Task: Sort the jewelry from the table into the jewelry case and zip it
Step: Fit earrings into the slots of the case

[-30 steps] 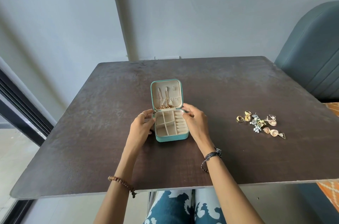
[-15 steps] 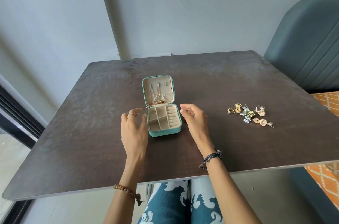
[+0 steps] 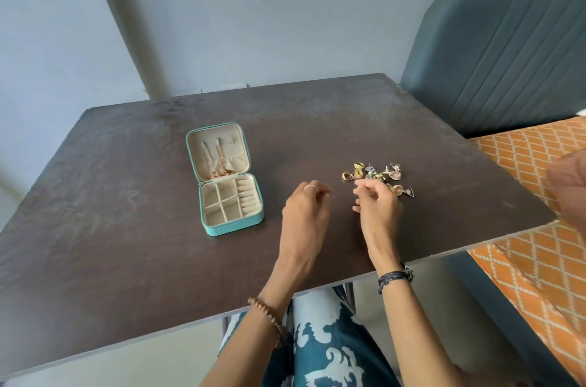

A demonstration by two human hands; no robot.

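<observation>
While your right hand (image 3: 377, 209) curls at one jewelry pile (image 3: 377, 175), grip unclear, your left hand (image 3: 306, 212) hovers loose beside it; one open case (image 3: 226, 193) sits farther left.

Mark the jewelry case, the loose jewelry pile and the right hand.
jewelry case (image 3: 234, 226): head view, teal front wall of the base.
loose jewelry pile (image 3: 394, 175): head view, gold earring near the pile's far side.
right hand (image 3: 379, 207): head view, back of the hand.
</observation>
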